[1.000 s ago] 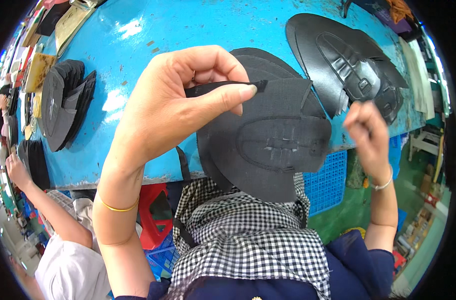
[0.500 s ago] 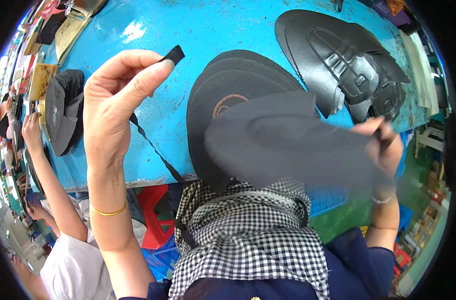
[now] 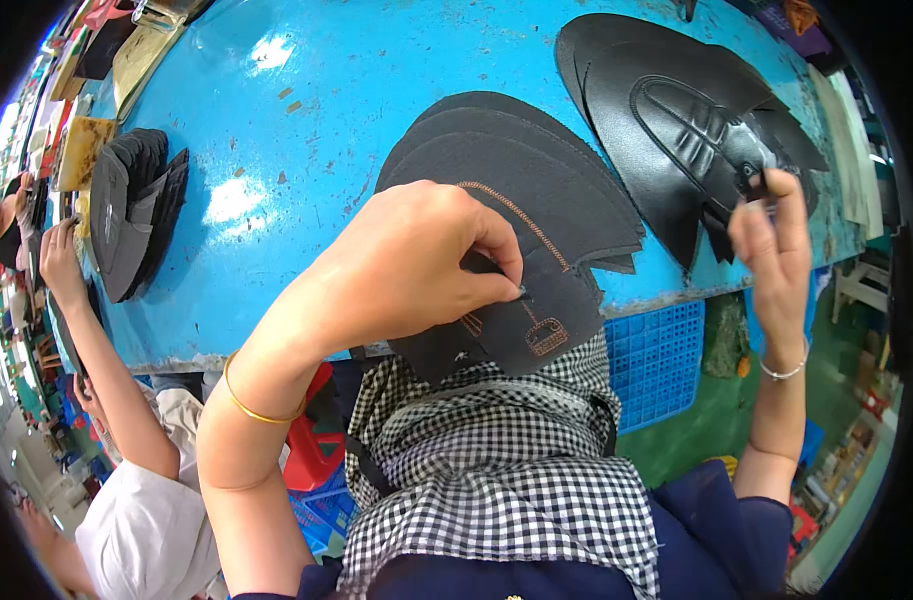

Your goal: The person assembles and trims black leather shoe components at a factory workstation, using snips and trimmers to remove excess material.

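My left hand [image 3: 416, 265] is closed in a pinch over a stack of black shoe uppers [image 3: 536, 180], its fingertips at the top piece. A dark bit shows between finger and thumb, but I cannot make out what it is. The top upper lies underside up, with orange-brown stitching in a curve and a small buckle shape. My right hand [image 3: 774, 255] is raised at the table's right edge, fingers curled and slightly blurred. Something small and dark is at its fingertips. Just behind them lies a pile of glossy black uppers [image 3: 666, 130], right side up.
The blue table [image 3: 306, 110] has a smaller stack of dark pieces [image 3: 126, 215] at its left. A co-worker's arm [image 3: 116, 370] reaches in there. Below the table are a red stool [image 3: 311, 445] and a blue plastic crate [image 3: 656, 365].
The upper that was blurred in my right hand has left it, and that hand has risen toward the glossy pile. My left hand, which held up a black strip, has come down right onto the stack.
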A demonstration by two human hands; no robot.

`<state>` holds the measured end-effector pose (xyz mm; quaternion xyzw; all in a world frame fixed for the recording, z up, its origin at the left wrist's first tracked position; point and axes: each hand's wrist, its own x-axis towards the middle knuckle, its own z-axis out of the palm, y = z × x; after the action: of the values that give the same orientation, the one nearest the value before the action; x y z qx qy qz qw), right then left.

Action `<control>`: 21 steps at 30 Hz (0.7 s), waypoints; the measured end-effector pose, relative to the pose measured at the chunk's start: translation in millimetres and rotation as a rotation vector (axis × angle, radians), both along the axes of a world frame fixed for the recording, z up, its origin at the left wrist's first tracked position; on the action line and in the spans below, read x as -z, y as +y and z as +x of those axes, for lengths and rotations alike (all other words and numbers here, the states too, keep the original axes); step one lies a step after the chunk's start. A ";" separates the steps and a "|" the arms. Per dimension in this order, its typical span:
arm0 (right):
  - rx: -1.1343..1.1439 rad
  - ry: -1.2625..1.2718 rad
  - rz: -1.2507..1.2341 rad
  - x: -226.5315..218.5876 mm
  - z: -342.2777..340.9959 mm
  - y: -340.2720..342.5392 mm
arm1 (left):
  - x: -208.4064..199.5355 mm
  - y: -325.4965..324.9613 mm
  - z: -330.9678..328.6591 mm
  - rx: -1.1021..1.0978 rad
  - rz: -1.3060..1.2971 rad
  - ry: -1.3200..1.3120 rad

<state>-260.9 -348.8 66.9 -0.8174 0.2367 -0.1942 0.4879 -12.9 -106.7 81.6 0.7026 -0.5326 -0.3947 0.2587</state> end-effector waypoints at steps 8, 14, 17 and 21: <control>-0.702 0.008 -0.307 2.4 71.8 35.2 | 12.0 0.1 -4.6 -0.021 -0.074 -0.140; -0.949 0.028 -0.733 2.7 93.8 51.9 | 6.1 3.6 2.3 -0.077 -0.066 -0.361; -1.116 0.063 -0.607 -1.7 101.3 40.7 | 6.9 6.4 8.7 -0.079 -0.036 -0.346; -1.061 0.031 -0.465 2.8 105.8 39.9 | 7.4 8.1 12.6 -0.076 -0.065 -0.269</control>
<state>-155.1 -308.9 64.1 -0.9127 -0.2474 0.0421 0.3226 -0.3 -98.6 74.2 0.7600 -0.5480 -0.2696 0.2224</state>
